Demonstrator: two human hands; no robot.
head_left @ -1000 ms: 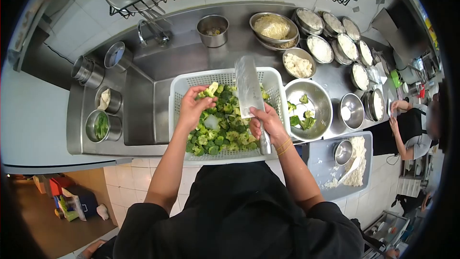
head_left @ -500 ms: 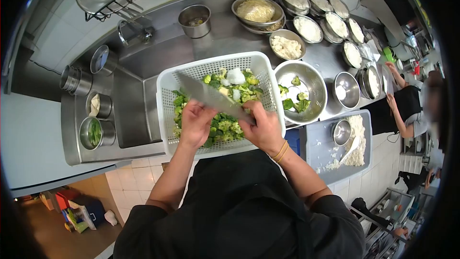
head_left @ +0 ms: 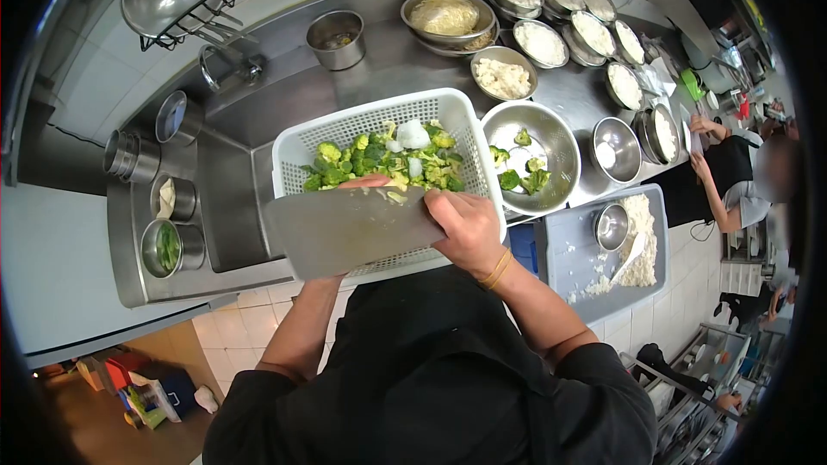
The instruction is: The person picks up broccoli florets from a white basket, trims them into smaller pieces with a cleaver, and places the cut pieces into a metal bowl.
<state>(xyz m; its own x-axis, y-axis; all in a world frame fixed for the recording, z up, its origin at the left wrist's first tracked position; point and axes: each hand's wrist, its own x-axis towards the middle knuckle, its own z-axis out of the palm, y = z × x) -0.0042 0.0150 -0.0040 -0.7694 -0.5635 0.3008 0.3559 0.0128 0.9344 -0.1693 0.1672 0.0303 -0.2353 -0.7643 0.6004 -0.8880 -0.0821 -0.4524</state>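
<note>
A broad cleaver (head_left: pixel 357 231) lies flat across the front of a white perforated basket (head_left: pixel 289 155). My right hand (head_left: pixel 468 231) is closed around its handle end at the basket's right side. Most of my left hand (head_left: pixel 369 182) is hidden behind the blade; only a strip shows above its top edge, so its fingers cannot be made out. Small scraps stick to the blade near its upper edge. Cut broccoli (head_left: pixel 353 158) fills the basket, with a white chunk (head_left: pixel 413 133) on top. Right of the basket, a steel colander (head_left: pixel 560 138) holds a few florets.
Behind are steel bowls of white food (head_left: pixel 540 41) and a pot (head_left: pixel 337 40). A grey tray (head_left: pixel 568 250) with a small bowl stands at the right, a sink (head_left: pixel 231 215) at the left. At the far right, a person (head_left: pixel 719 172) works at the counter.
The cleaver has turned from a steep slant to broad side up and moved toward me, now covering most of my left hand. The view has shifted slightly.
</note>
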